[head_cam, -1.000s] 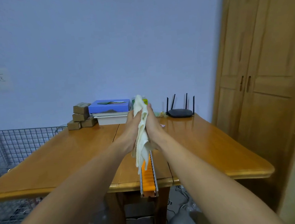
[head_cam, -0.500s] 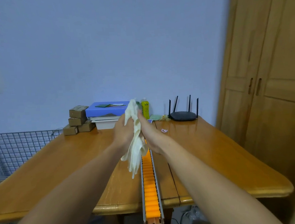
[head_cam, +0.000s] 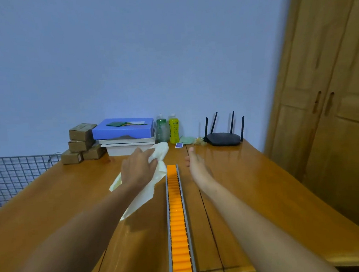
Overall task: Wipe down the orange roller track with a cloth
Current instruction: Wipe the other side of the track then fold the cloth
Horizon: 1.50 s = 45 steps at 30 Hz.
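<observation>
Desk: glossy wooden top (head_cam: 253, 183) against a pale blue wall.
Roller track (head_cam: 178, 221): orange rollers in grey rails, lying along the desk's middle from the near edge toward the far edge.
Cloth (head_cam: 151, 189): pale and bunched, hanging just left of the track's far end.
Left hand (head_cam: 139, 168): fingers curled round the cloth.
Right hand (head_cam: 196, 166): just right of the track's far end, fingers relaxed, holding nothing.
Far edge: cardboard boxes (head_cam: 81, 143), blue box (head_cam: 124, 130), two bottles (head_cam: 173, 128), router (head_cam: 224, 138).
</observation>
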Available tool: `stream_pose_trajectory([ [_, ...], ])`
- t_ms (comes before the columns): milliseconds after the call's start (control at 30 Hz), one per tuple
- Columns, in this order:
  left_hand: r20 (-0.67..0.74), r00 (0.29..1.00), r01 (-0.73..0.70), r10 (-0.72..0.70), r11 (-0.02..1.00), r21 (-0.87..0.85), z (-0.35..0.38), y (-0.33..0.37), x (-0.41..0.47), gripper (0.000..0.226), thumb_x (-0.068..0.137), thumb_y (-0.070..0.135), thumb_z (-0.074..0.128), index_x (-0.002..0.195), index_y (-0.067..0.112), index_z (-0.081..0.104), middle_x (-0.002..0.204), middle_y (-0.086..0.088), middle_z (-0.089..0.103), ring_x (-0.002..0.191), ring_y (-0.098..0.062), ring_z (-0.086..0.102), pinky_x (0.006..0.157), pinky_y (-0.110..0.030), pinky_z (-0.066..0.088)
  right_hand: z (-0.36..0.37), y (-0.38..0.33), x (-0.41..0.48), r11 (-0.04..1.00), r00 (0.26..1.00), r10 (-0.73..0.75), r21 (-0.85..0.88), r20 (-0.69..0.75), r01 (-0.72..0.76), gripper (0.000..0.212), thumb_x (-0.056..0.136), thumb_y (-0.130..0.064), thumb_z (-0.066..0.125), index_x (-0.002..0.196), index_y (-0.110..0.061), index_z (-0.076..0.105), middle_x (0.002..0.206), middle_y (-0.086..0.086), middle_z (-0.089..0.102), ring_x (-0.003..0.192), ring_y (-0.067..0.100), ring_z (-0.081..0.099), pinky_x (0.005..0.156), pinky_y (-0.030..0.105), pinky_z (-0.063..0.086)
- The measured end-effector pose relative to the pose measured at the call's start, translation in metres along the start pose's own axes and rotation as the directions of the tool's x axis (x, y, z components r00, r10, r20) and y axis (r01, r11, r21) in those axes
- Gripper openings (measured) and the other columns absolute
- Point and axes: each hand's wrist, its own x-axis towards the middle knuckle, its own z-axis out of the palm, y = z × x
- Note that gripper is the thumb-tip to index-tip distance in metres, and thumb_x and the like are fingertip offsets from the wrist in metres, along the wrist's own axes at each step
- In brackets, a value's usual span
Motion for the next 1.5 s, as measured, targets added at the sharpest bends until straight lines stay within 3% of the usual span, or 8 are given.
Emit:
stream_pose_trajectory([
  [233,0.076,0.996,0.046,-0.05,0.997,0.054,0.062,-0.021,0.025,0.039,0.099,0.037,0.06,0.136,0.024,0.065,0.117,-0.007,0.065,0.101,-0.025,0.062,0.087,-0.038,0.051,0.005,0.026,0.048,0.994,0.995,0.103,-0.027,0.018,-0.102,0.053,0.104,-0.06,0.023,0.093,-0.027,0.063,0.096,-0.001,0.069,0.098,0.022,0.064,0.1,0.051,0.048],
  [367,0.095,0.99,0.101,-0.108,0.992,0.071,0.097,-0.032,0.038,0.043,0.097,0.043,0.06,0.135,0.024,0.065,0.115,-0.005,0.063,0.096,-0.02,0.061,0.082,-0.033,0.053,0.012,0.048,0.076,0.988,0.99,0.143,-0.054,0.003,-0.143,0.06,0.103,-0.06,0.024,0.123,-0.019,0.064,0.101,0.001,0.069,0.103,0.024,0.064,0.1,0.049,0.049],
  [567,0.122,0.979,0.155,-0.166,0.984,0.091,0.145,-0.047,0.063,0.045,0.097,0.044,0.059,0.136,0.022,0.064,0.117,-0.004,0.062,0.102,-0.021,0.06,0.078,-0.028,0.045,0.019,0.082,0.112,0.975,0.987,0.157,-0.153,-0.02,-0.158,0.055,0.105,-0.056,0.026,0.141,-0.022,0.052,0.132,0.002,0.061,0.123,0.023,0.056,0.097,0.036,0.041],
  [633,0.137,0.975,0.162,-0.175,0.981,0.103,0.157,-0.05,0.069,0.045,0.097,0.044,0.059,0.136,0.022,0.064,0.118,-0.005,0.062,0.103,-0.022,0.06,0.081,-0.031,0.049,0.022,0.091,0.124,0.97,0.987,0.157,-0.182,-0.035,-0.161,0.053,0.105,-0.056,0.027,0.138,-0.023,0.054,0.124,0.0,0.061,0.116,0.023,0.058,0.092,0.034,0.044],
  [733,0.168,0.974,0.139,-0.154,0.985,0.1,0.175,-0.051,0.074,0.044,0.098,0.042,0.056,0.137,0.023,0.063,0.117,-0.005,0.061,0.103,-0.022,0.06,0.082,-0.031,0.05,0.03,0.098,0.14,0.965,0.985,0.165,-0.194,-0.06,-0.173,0.052,0.101,-0.062,0.028,0.127,-0.027,0.057,0.11,0.003,0.062,0.098,0.023,0.063,0.087,0.048,0.057],
  [967,0.229,0.965,0.107,-0.124,0.99,0.087,0.191,-0.052,0.081,0.043,0.1,0.038,0.055,0.142,0.029,0.059,0.12,-0.005,0.059,0.102,-0.021,0.059,0.076,-0.029,0.044,0.037,0.099,0.151,0.958,0.992,0.119,-0.256,-0.04,-0.125,0.037,0.105,-0.054,0.029,0.107,-0.028,0.055,0.111,0.003,0.058,0.099,0.022,0.059,0.086,0.05,0.057],
  [1167,0.291,0.953,0.07,-0.09,0.994,0.079,0.188,-0.057,0.083,0.043,0.102,0.034,0.053,0.144,0.029,0.058,0.122,-0.006,0.058,0.092,-0.015,0.052,0.073,-0.026,0.041,0.036,0.105,0.147,0.922,0.999,0.044,-0.385,0.021,-0.032,0.027,0.105,-0.027,0.044,0.103,-0.022,0.07,0.099,0.002,0.069,0.079,0.015,0.062,0.056,0.024,0.045],
  [1500,0.327,0.945,-0.017,-0.011,0.996,0.082,0.169,-0.053,0.064,0.042,0.102,0.035,0.053,0.144,0.03,0.058,0.114,-0.005,0.057,0.091,-0.016,0.052,0.072,-0.025,0.038,0.022,0.104,0.12,0.847,0.995,0.042,-0.531,0.087,0.01,0.021,0.101,-0.02,0.054,0.1,-0.021,0.075,0.096,-0.005,0.071,0.074,0.005,0.058,0.054,0.017,0.041],
])
